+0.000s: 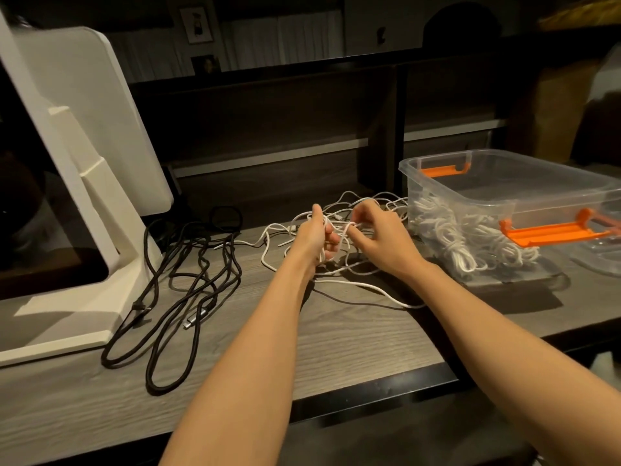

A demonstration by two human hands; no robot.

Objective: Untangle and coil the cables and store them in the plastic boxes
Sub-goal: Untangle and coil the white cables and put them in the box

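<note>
A loose tangle of thin white cables (349, 270) lies on the grey wooden desk (336, 338), at its middle. My left hand (311, 238) grips a bunch of white cable loops, which run across its palm. My right hand (379, 240) pinches a strand of the same white cable just to the right of the left hand. A clear plastic box (504, 196) with orange latches stands at the right; coiled white cables (467, 237) show through its wall. Black cables (188, 284) lie spread out on the desk to the left.
A white monitor stand (87, 250) and screen take up the left side of the desk. A clear lid (601, 257) lies at the far right beside the box. A dark shelf unit rises behind the desk. The desk's front edge (386, 388) runs below my forearms.
</note>
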